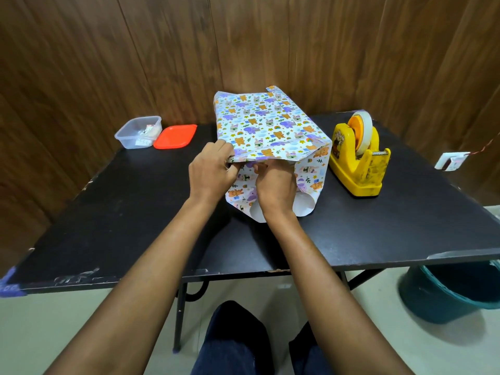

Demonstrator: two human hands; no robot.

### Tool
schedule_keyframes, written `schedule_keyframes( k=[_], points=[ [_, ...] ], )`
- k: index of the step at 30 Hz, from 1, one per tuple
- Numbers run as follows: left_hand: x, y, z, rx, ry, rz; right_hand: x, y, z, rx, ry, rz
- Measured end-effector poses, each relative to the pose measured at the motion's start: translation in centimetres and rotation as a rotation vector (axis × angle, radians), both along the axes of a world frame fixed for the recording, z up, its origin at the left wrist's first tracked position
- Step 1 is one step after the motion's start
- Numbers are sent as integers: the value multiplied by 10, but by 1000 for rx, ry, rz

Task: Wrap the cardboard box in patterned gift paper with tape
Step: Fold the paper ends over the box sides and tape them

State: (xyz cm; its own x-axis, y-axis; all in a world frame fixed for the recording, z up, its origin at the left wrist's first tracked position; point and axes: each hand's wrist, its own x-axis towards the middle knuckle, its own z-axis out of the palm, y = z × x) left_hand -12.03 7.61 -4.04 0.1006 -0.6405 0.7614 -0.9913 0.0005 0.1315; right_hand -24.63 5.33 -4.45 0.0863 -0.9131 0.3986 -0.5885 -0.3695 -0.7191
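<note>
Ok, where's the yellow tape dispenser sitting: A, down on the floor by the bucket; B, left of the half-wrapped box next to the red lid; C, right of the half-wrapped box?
C: the yellow tape dispenser stands on the black table, to the right of the gift paper.

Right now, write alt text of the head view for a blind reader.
Two bare hands hold the open near end of a parcel covered in patterned gift paper on a black table: the left hand pinches the top edge, the right hand has fingers tucked under it. A yellow tape dispenser stands to the right; a clear tub and red lid sit far left.
</note>
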Motion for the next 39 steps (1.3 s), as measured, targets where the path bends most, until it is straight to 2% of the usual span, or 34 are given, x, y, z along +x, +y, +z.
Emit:
schedule_keyframes(
  k=[5,12,18,24,26,29,32,33,35,38,39],
  points=[
    [2,0,1,-8,0,3,-9,-14,-8,150,-238,-37],
    [2,-1,-1,-27,2,-5,-12,-19,-8,225,-240,116],
    [1,1,-2,-32,8,-8,-16,-22,-15,139,-260,51],
    [-1,4,-1,9,10,27,-15,-18,-15,160,-224,22],
    [-4,6,-2,52,58,52,-24,-14,-17,217,-296,70],
    [-10,18,-6,62,203,33,-48,-6,-8,426,-597,222],
    [-28,37,-4,-101,343,-22,-78,-5,8,579,-832,202],
    [-36,43,-4,-163,441,-7,-87,-8,12,627,-875,173],
    [-49,47,6,-179,779,57,-101,-18,26,713,-850,128],
    [-52,40,20,111,1553,-65,-110,-40,45,833,-698,144],
    [-49,38,24,179,1725,-139,-110,-46,50,882,-672,188]
  ],
)
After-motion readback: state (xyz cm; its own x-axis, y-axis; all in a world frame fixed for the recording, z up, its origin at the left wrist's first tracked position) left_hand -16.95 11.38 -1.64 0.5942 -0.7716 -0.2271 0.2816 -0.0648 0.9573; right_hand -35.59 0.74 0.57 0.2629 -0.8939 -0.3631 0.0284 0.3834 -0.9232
